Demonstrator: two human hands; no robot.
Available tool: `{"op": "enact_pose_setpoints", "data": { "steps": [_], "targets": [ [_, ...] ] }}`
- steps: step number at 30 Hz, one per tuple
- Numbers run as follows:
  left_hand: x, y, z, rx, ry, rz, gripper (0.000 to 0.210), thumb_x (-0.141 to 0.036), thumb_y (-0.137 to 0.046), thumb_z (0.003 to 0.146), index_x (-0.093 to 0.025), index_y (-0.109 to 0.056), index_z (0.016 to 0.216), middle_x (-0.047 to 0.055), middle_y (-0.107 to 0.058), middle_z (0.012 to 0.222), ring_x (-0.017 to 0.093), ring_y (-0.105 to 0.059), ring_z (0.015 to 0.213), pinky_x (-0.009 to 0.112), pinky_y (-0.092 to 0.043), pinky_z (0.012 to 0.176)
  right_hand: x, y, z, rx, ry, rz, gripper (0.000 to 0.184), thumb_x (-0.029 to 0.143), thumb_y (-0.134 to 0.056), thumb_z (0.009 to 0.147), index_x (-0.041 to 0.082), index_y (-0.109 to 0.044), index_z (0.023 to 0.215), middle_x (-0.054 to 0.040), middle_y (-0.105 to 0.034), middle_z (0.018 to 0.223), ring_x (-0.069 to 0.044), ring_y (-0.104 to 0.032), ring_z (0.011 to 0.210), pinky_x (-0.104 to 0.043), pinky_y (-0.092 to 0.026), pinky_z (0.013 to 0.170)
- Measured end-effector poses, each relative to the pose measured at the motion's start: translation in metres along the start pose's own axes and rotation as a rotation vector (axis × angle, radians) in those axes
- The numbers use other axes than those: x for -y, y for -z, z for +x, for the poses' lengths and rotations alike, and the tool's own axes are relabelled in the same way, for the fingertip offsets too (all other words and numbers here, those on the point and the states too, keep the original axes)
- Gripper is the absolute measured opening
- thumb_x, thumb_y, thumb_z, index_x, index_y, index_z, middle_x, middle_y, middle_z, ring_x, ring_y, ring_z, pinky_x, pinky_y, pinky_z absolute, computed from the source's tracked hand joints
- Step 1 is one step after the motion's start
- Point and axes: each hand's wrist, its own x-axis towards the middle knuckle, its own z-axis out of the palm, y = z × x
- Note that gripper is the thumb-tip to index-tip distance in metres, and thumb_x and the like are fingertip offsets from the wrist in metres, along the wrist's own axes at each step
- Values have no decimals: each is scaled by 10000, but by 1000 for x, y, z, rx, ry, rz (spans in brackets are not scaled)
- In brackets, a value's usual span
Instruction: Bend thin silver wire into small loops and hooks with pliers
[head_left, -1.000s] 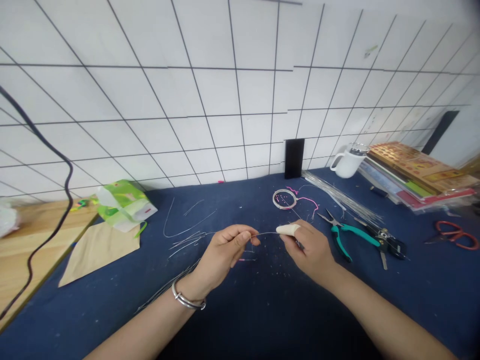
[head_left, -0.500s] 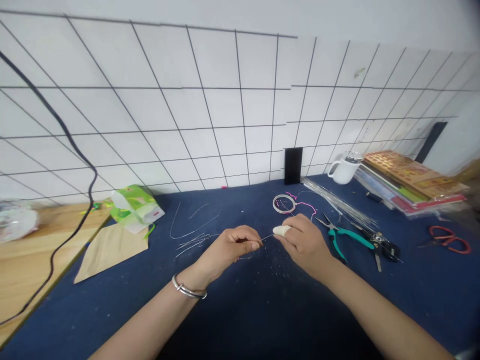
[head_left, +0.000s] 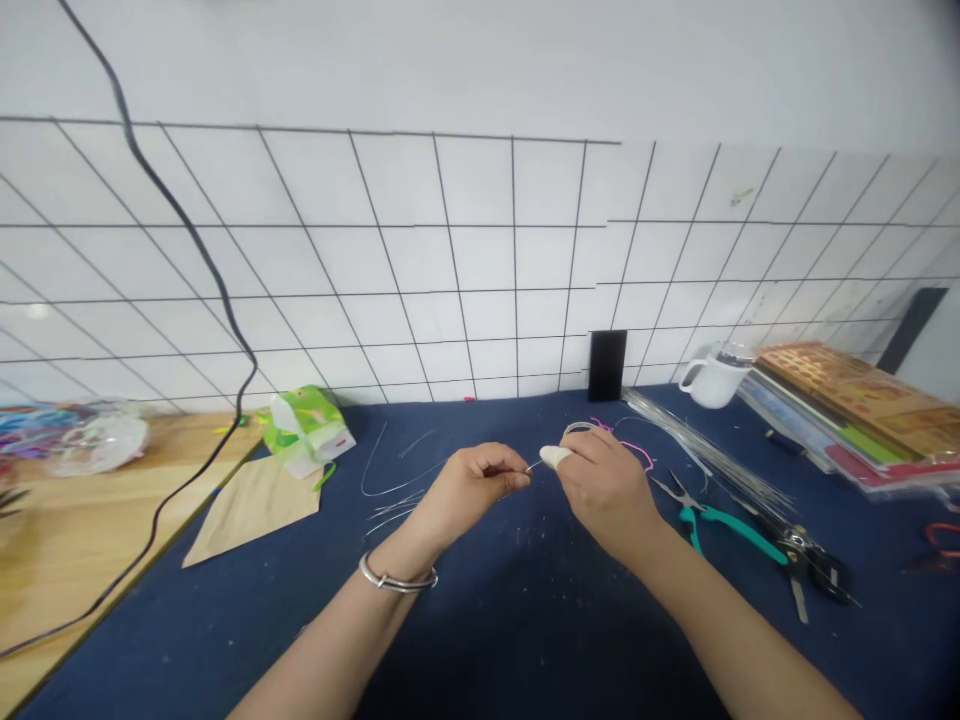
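Note:
A thin metal wire (head_left: 535, 465) spans the short gap between my two hands, above the dark blue cloth. My left hand (head_left: 484, 480), with a bangle on its wrist, pinches one end between thumb and fingers. At the other end my right hand (head_left: 604, 485) is closed on the wire, a white cover (head_left: 554, 457) over one finger. Behind the right hand, a round ring with pink thread (head_left: 637, 452) is partly hidden. Several cut wires (head_left: 394, 510) lie beyond my left wrist.
Teal-handled pliers (head_left: 731, 525) lie right of my right hand, beside a dark multi-tool (head_left: 810, 565). A bundle of straight wires (head_left: 712, 455), a white mug (head_left: 712, 380) and stacked books (head_left: 862, 410) are behind. Brown paper (head_left: 255, 510) and a green packet (head_left: 307, 425) lie left.
The camera view has tilted up and turned left, so the scene sits lower and more to the right. My hands have come slightly closer together, and less wire shows between them.

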Motion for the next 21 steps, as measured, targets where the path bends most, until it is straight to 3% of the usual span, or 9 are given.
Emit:
{"op": "enact_pose_setpoints", "data": {
  "steps": [9,15,21],
  "targets": [
    [24,-19,6,-231,5,-127,41,-199,-624,736,-164,-639,720,-5,-581,688,103,-482,643,209,-386,592,-2,-26,-8,-162,-125,41,248,127,-560,823,160,-544,578,-31,-508,653,-132,-451,634,-265,-385,583],
    [27,-39,0,-316,58,-331,91,-256,-634,747,-166,-622,759,-24,-541,654,86,-444,597,191,-364,549,-2,-34,-10,-236,-221,95,167,162,-587,817,165,-582,650,-30,-549,697,-119,-491,628,-248,-411,577],
    [26,-26,4,-275,0,-108,62,-230,-611,754,-170,-629,750,-7,-566,705,105,-471,657,212,-381,603,-9,-36,-8,-165,-187,126,85,164,-558,836,169,-622,779,-56,-595,798,-162,-541,780,-295,-452,709]
  ]
}}
